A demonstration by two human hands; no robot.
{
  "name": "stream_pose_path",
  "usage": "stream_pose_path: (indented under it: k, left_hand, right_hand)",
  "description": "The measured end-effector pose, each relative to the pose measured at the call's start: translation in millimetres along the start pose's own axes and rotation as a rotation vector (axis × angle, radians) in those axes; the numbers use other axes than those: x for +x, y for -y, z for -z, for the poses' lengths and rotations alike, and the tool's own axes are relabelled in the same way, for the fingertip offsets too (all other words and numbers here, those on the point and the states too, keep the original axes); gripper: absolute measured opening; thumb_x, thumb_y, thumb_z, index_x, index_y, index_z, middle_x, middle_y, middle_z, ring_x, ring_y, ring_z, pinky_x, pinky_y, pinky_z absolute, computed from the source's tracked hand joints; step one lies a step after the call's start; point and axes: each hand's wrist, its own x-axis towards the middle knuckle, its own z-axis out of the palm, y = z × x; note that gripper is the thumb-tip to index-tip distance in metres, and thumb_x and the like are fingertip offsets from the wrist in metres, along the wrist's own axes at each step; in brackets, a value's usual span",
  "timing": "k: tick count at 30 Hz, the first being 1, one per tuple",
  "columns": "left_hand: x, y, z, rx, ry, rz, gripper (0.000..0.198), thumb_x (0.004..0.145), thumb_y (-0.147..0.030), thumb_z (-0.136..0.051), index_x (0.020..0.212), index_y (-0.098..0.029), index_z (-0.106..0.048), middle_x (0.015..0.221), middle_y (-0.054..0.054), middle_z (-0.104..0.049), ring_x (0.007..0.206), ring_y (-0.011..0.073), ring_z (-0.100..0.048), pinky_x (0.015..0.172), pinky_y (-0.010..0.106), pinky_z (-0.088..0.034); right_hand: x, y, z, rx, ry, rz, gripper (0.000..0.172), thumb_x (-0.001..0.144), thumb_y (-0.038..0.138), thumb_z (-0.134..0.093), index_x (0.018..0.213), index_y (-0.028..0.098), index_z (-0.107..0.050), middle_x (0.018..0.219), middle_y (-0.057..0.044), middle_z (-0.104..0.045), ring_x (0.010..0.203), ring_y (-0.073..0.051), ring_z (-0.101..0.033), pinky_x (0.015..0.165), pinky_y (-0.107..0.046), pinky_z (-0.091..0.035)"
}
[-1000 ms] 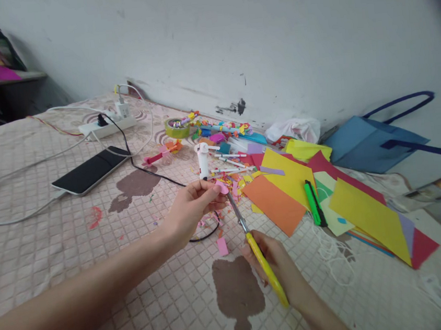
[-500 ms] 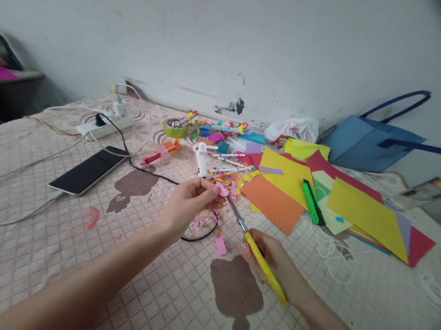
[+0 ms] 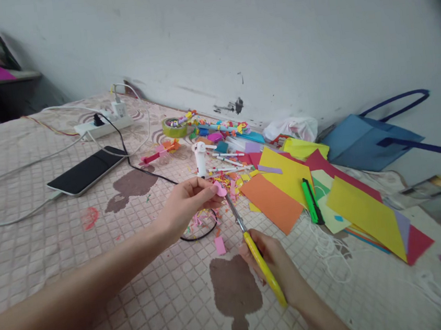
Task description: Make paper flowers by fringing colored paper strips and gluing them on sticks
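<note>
Between the thumb and fingers of my left hand (image 3: 196, 195) is a small pink piece of paper (image 3: 220, 188) with a rounded edge. My right hand (image 3: 271, 256) is closed round the yellow handles of a pair of scissors (image 3: 263, 268). Their metal blades point up and left, and the tips are at the lower edge of the pink piece. On the cloth below lies a separate pink paper rectangle (image 3: 220, 245). Just behind my left hand stands a white glue gun (image 3: 201, 159), with paper scraps (image 3: 198, 220) scattered around.
Coloured paper sheets (image 3: 274, 204), a green box cutter (image 3: 311, 201) and white string (image 3: 332, 253) lie to the right. A phone (image 3: 87, 171) and a power strip (image 3: 104, 126) with cables are at left. Behind are a tape roll (image 3: 174, 128) and a blue bag (image 3: 368, 141).
The view has shifted very slightly. Both hands, the scissors and the pink piece keep nearly the same positions.
</note>
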Motion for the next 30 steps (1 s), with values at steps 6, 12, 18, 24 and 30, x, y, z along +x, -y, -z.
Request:
stream_pose_path:
  k: [6,12,18,24,30]
  left_hand:
    - [0.2,-0.5,1.0,-0.003,0.003,-0.018,0.017,0.077,-0.029,-0.064,0.076,-0.013,-0.058,0.084,0.006,-0.067,0.073,0.0122,-0.062,0.075,0.029,-0.051]
    - [0.8,-1.4,1.3,-0.003,-0.003,-0.009,0.017,0.076,-0.029,-0.065,0.075,-0.014,-0.058,0.082,0.005,-0.066,0.071,0.0123,-0.062,0.076,0.030,-0.051]
    - [3.0,-4.1,4.0,0.017,0.031,0.014,0.017,0.074,-0.028,-0.067,0.072,-0.014,-0.057,0.074,0.002,-0.065,0.067,0.0112,-0.061,0.072,0.028,-0.052]
    - [3.4,-5.4,4.8,0.038,0.051,0.021,0.017,0.074,-0.027,-0.066,0.072,-0.014,-0.056,0.074,0.003,-0.066,0.069,0.0119,-0.062,0.072,0.028,-0.051]
    - [3.3,-4.7,4.6,0.030,0.049,0.030,0.017,0.074,-0.027,-0.067,0.072,-0.014,-0.056,0.073,0.002,-0.065,0.068,0.0114,-0.062,0.073,0.028,-0.051]
  right_hand:
    - [-0.9,1.1,0.9,-0.005,0.015,0.004,0.032,0.082,0.047,-0.051,0.068,0.020,-0.042,0.050,0.008,-0.035,0.037,-0.006,-0.032,0.035,-0.019,-0.027]
    - [0.3,-0.5,0.4,-0.033,-0.001,0.016,0.032,0.083,0.047,-0.049,0.067,0.020,-0.041,0.051,0.008,-0.034,0.038,-0.006,-0.032,0.034,-0.018,-0.026]
    - [-1.9,1.0,2.0,-0.083,-0.002,0.056,0.029,0.085,0.043,-0.048,0.068,0.020,-0.040,0.053,0.007,-0.034,0.040,-0.006,-0.033,0.035,-0.018,-0.029]
    - [-2.7,2.2,2.7,-0.103,0.007,0.056,0.028,0.085,0.042,-0.047,0.068,0.020,-0.040,0.053,0.007,-0.034,0.040,-0.006,-0.033,0.036,-0.018,-0.029]
    - [-1.3,3.3,2.4,-0.059,-0.007,0.066,0.030,0.084,0.043,-0.048,0.066,0.020,-0.040,0.050,0.008,-0.034,0.038,-0.006,-0.032,0.035,-0.018,-0.028]
